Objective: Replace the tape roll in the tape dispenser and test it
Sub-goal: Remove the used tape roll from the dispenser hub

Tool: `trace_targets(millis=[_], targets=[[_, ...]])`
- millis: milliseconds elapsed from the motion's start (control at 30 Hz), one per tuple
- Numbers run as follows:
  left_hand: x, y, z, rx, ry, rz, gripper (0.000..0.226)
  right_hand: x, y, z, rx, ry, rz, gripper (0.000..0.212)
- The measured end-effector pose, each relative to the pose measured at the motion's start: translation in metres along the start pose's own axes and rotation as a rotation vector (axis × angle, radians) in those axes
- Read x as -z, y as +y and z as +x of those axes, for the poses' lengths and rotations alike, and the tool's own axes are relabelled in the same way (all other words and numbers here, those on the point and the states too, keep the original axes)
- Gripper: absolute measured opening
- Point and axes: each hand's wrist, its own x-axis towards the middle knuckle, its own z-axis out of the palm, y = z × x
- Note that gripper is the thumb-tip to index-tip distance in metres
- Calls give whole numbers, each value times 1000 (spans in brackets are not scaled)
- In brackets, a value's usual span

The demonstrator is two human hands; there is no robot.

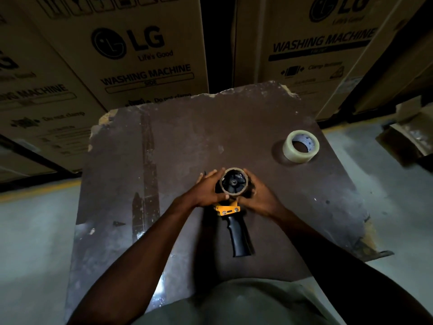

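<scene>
Your left hand (207, 188) and right hand (257, 195) cup the empty core (234, 181) on the dispenser (230, 211), fingers curled against its sides. The dispenser lies on the counter (175, 141); the new roll (301, 146) sits well apart at right.

Desk (187, 141) – dark board, scuffed, matt, edges chipped rough. Tape dispenser (230, 211) – yellow metal-looking plate, black matt plastic handle. Spent core (234, 181) brown cardboard. Tape roll (301, 146) clear, glossy. Boxes (131, 55) plain cardboard.
</scene>
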Motion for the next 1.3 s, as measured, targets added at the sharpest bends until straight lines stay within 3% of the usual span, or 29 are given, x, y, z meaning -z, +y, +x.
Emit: trace_targets(millis=[133,200,433,900,1300], targets=[[-8,-1,2,-1,72,35,95,4,30,13,55,-19,-93,101],[-13,-3,5,1,126,-3,93,9,48,24,46,-29,-146,99],[-18,-11,7,-82,201,-87,86,7,2,8,93,14,-90,78],[-8,-4,-4,-218,210,-231,72,10,-6,9,121,17,-92,81],[-3,1,-4,-217,131,-205,70,11,-4,7,121,29,-55,74]])
